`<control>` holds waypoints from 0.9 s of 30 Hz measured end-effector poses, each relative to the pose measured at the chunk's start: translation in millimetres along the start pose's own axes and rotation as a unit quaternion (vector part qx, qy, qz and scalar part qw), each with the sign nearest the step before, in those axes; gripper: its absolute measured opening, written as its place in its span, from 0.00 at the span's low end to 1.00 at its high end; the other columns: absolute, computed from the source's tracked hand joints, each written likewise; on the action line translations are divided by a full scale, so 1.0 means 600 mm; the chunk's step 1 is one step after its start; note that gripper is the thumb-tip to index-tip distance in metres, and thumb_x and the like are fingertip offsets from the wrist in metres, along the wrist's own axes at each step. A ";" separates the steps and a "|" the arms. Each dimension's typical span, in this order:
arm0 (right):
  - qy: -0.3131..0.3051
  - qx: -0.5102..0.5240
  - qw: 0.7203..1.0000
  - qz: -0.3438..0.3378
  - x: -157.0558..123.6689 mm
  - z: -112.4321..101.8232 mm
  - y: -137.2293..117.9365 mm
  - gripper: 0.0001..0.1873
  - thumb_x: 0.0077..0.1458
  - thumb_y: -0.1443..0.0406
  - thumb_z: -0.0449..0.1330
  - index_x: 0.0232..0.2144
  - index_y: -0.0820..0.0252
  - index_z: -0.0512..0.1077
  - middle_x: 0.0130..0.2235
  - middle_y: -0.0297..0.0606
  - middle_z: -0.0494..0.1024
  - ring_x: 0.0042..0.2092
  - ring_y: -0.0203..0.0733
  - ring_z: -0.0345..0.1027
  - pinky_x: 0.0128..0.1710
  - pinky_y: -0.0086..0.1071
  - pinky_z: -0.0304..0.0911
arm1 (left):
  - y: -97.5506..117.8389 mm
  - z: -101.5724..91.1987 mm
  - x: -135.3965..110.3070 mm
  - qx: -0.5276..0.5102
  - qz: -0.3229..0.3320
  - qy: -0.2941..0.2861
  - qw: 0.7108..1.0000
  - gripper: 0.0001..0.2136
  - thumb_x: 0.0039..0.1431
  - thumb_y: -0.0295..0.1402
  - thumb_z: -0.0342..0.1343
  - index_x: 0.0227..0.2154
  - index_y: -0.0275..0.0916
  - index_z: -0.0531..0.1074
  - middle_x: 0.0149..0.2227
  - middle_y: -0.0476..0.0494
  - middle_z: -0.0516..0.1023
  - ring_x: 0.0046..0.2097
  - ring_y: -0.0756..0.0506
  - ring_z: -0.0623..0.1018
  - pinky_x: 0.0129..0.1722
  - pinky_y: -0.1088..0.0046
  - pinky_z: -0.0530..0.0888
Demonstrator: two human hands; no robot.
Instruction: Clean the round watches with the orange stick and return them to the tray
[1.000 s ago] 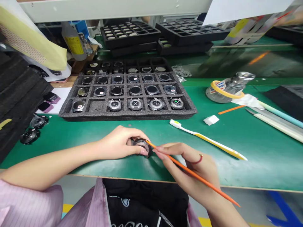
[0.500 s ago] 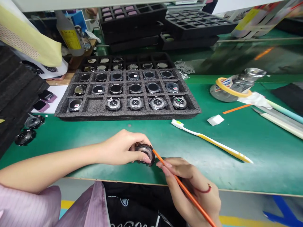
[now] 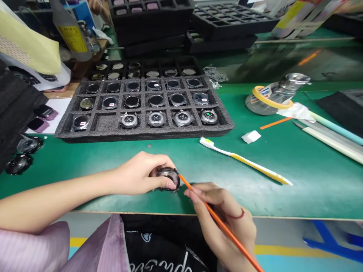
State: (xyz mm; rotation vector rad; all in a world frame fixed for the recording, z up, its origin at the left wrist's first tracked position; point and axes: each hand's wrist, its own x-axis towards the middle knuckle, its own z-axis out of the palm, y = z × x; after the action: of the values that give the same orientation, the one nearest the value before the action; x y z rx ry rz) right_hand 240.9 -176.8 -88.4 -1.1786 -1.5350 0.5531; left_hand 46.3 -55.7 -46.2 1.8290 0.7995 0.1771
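Observation:
My left hand (image 3: 141, 173) is closed around a round dark watch case (image 3: 169, 178), held just above the green table mat (image 3: 283, 162) near its front edge. My right hand (image 3: 224, 223) pinches a thin orange stick (image 3: 221, 223) like a pen. The stick's tip touches the right edge of the watch case. Behind the hands lies a dark foam tray (image 3: 102, 126) with several round watch cases in its pockets; one front pocket is empty.
A white and yellow toothbrush (image 3: 244, 160) lies right of the tray, with a small white pad (image 3: 251, 136) beyond it. A glass jar with a yellow tape ring (image 3: 273, 99) and a second orange stick (image 3: 275, 123) sit at the right. Black trays (image 3: 227, 22) stack behind.
My right hand drew back toward me and lower along the table edge, with the stick's tip staying at the watch case. The view shifted slightly; my left hand kept its hold.

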 end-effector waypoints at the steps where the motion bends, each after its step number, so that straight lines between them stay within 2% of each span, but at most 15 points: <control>1: 0.004 0.003 1.000 0.009 -0.002 0.002 0.000 0.12 0.61 0.78 0.60 0.36 0.56 0.69 0.34 0.36 0.80 0.35 0.37 0.78 0.33 0.29 0.73 | 0.000 0.001 -0.001 -0.006 0.003 0.003 1.000 0.10 0.63 0.36 0.64 0.42 0.35 0.77 0.33 0.49 0.84 0.30 0.51 0.78 0.30 0.77 0.72; 7: 0.018 -0.050 0.999 -0.004 -0.021 0.010 -0.003 0.12 0.61 0.79 0.59 0.37 0.56 0.68 0.34 0.34 0.79 0.34 0.34 0.76 0.35 0.27 0.72 | 0.000 0.005 -0.004 -0.007 0.000 0.019 1.000 0.10 0.62 0.37 0.65 0.40 0.35 0.77 0.31 0.50 0.82 0.28 0.52 0.75 0.28 0.79 0.70; 11: 0.032 -0.023 0.999 0.007 -0.023 0.013 -0.002 0.12 0.62 0.77 0.60 0.37 0.56 0.68 0.36 0.36 0.80 0.38 0.36 0.79 0.37 0.27 0.73 | 0.002 0.004 -0.004 -0.013 -0.003 0.021 1.000 0.10 0.62 0.37 0.63 0.41 0.36 0.76 0.30 0.50 0.82 0.26 0.52 0.75 0.27 0.79 0.70; 14: 0.027 -0.050 0.998 -0.018 -0.024 0.012 -0.003 0.12 0.61 0.79 0.60 0.37 0.56 0.68 0.35 0.35 0.79 0.35 0.35 0.77 0.36 0.27 0.72 | 0.002 0.003 -0.003 -0.001 -0.008 0.020 1.000 0.11 0.62 0.38 0.63 0.41 0.36 0.76 0.30 0.49 0.82 0.26 0.52 0.74 0.27 0.79 0.69; 17: 0.021 -0.071 0.997 -0.013 -0.022 0.013 -0.005 0.12 0.62 0.78 0.60 0.37 0.56 0.68 0.35 0.35 0.79 0.34 0.34 0.77 0.34 0.27 0.72 | 0.002 0.003 -0.004 0.013 -0.009 0.026 1.000 0.11 0.62 0.39 0.63 0.40 0.36 0.76 0.31 0.48 0.82 0.27 0.51 0.75 0.27 0.78 0.69; 21: 0.051 -0.085 0.994 -0.039 -0.017 0.019 -0.007 0.13 0.62 0.79 0.59 0.37 0.56 0.68 0.34 0.36 0.80 0.35 0.36 0.78 0.34 0.30 0.72 | 0.002 0.004 -0.004 0.011 -0.009 0.027 1.000 0.11 0.62 0.38 0.63 0.40 0.36 0.76 0.30 0.50 0.81 0.26 0.52 0.74 0.27 0.78 0.69; 24: 0.047 -0.113 0.990 -0.072 -0.018 0.021 -0.008 0.14 0.59 0.81 0.59 0.38 0.57 0.69 0.32 0.35 0.79 0.33 0.37 0.75 0.34 0.34 0.71 | 0.002 0.005 -0.003 0.009 -0.012 0.029 0.999 0.11 0.61 0.39 0.64 0.39 0.36 0.76 0.30 0.50 0.81 0.27 0.52 0.74 0.27 0.78 0.69; 27: 0.045 -0.100 0.992 -0.060 -0.016 0.021 -0.007 0.13 0.60 0.80 0.59 0.37 0.57 0.69 0.33 0.35 0.80 0.34 0.37 0.76 0.36 0.34 0.71 | 0.002 0.005 -0.002 0.008 -0.015 0.027 0.999 0.11 0.61 0.39 0.64 0.39 0.36 0.75 0.29 0.50 0.81 0.27 0.51 0.75 0.26 0.78 0.69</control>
State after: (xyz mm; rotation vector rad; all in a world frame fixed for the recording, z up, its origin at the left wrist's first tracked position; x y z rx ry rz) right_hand 227.0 -184.3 -93.1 -1.2356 -1.5992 0.2663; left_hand 47.2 -58.8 -45.9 1.8333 0.8690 0.2015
